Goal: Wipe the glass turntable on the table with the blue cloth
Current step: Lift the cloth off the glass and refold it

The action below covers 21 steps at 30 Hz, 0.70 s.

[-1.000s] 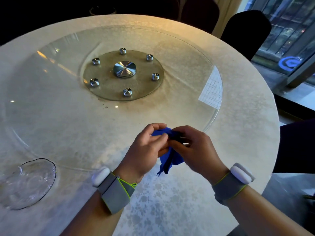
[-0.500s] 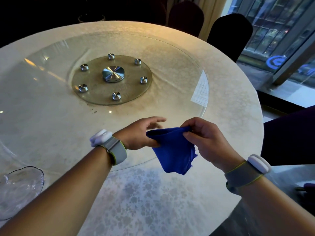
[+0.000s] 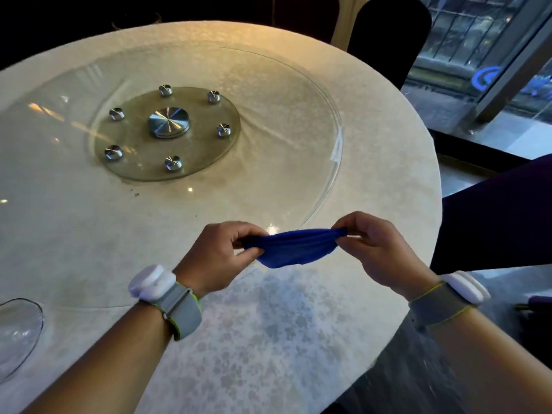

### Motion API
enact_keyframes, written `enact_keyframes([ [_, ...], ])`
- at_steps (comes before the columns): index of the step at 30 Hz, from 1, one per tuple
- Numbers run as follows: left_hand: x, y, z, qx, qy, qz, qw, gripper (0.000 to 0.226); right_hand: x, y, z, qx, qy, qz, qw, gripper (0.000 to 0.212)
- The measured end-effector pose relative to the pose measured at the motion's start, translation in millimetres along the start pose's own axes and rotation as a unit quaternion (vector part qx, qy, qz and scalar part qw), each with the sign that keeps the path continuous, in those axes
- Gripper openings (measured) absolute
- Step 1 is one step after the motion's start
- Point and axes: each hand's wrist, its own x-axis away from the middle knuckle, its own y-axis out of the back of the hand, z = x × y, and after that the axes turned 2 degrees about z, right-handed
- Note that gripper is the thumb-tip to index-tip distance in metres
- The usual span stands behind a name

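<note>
I hold the small blue cloth [image 3: 294, 248] stretched between my two hands above the near edge of the round, cream-coloured patterned table [image 3: 268, 339]. My left hand [image 3: 219, 255] is closed on the cloth's left end, thumb and fingers pinched together on it. My right hand [image 3: 378, 249] pinches the right end in the same way. The cloth runs taut along its top edge and sags in a shallow pouch below; it is off the surface, touching neither the table nor the glass.

The large round clear glass turntable [image 3: 283, 121] lies flat on the table and covers most of it, its near rim passing right under the cloth and my hands. At its centre sits a smaller round glass disc [image 3: 203, 150] with a brushed metal hub [image 3: 169, 122] in the middle and six small metal studs [image 3: 173, 162] spaced around it. A few dark specks show on the glass just on the near side of that disc.

At the table's near left edge a clear glass dish [image 3: 18, 336] rests, partly cut off by the frame. Each of my wrists wears a grey strap with a white block on it [image 3: 152, 283].
</note>
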Motion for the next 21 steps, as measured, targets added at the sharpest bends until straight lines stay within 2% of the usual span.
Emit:
enact_keyframes([
  [5, 46.3, -30.5, -4.0, 0.06, 0.051, 0.011, 0.997, 0.039, 35.1, 12.8, -28.7, 0.009, -0.012, 0.073, 0.997, 0.027],
  [9, 74.0, -50.4, -6.1, 0.147, 0.148, 0.097, 0.973, 0.035, 65.5, 24.9, -53.4, -0.026, -0.066, 0.109, 0.991, 0.028],
  [12, 72.2, -66.8, 2.9, 0.18, 0.19, 0.16, 0.952, 0.029, 68.0, 29.3, -72.2, 0.005, -0.105, 0.137, 0.985, 0.027],
  [16, 45.6, -88.0, 31.5, 0.186, 0.243, 0.145, 0.941, 0.025, 36.1, 22.5, -100.7, 0.015, -0.162, 0.133, 0.978, 0.025],
  [21, -2.5, -104.3, 64.9, 0.116, 0.261, 0.084, 0.955, 0.026, -25.2, -0.3, -125.7, 0.088, -0.159, 0.091, 0.979, 0.027],
])
